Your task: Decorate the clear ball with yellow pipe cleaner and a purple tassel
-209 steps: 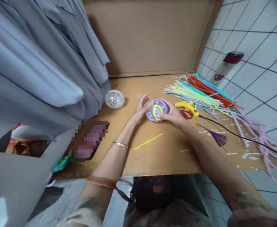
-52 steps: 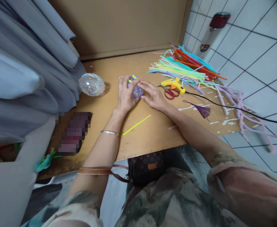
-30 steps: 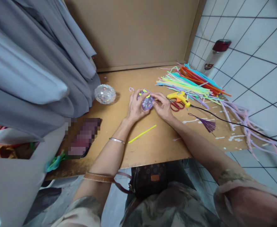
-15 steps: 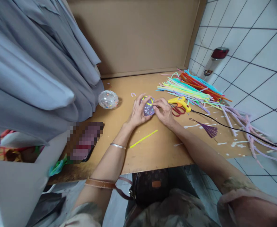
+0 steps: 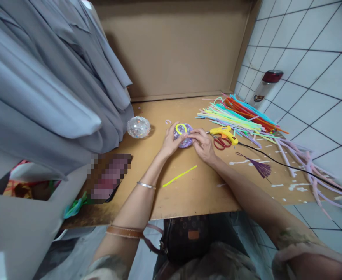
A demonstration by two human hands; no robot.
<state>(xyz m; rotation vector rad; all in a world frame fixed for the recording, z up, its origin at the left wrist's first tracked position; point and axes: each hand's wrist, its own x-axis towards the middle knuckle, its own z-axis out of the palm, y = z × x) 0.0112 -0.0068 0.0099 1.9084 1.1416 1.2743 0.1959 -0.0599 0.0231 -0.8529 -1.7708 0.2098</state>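
The purple ball (image 5: 184, 140) is over the middle of the desk (image 5: 147, 167), between the two hands. Its outline is nearly round, so a long axis cannot be picked out. The yellow ring (image 5: 181, 128) on it sits toward the ball's far left part and faces up toward the camera, its opening showing almost as a full circle.

The left hand (image 5: 172, 140) grasps the ball from the left, thumb across its near face and fingers around its far left side. The right hand (image 5: 202, 144) is at the ball's right edge, fingers bent and tips drawn together; whether they pinch something small there, I cannot tell.

Nearer the person, the yellow strip (image 5: 179, 176) lies flat on the desk, its long axis slanting from near left to far right. Just beyond the ball, to its left, lies a small pale pink hook (image 5: 168, 122). A clear ball (image 5: 138, 127) rests farther left, apart from the hands.

Right of the right hand, the yellow glue gun (image 5: 224, 133) lies with its nozzle pointing left and its black cord (image 5: 278, 158) running off right. Red-handled scissors (image 5: 222, 143) lie beside it, a purple tassel (image 5: 261, 167) nearer the person, and a heap of coloured pipe cleaners (image 5: 241, 115) beyond.
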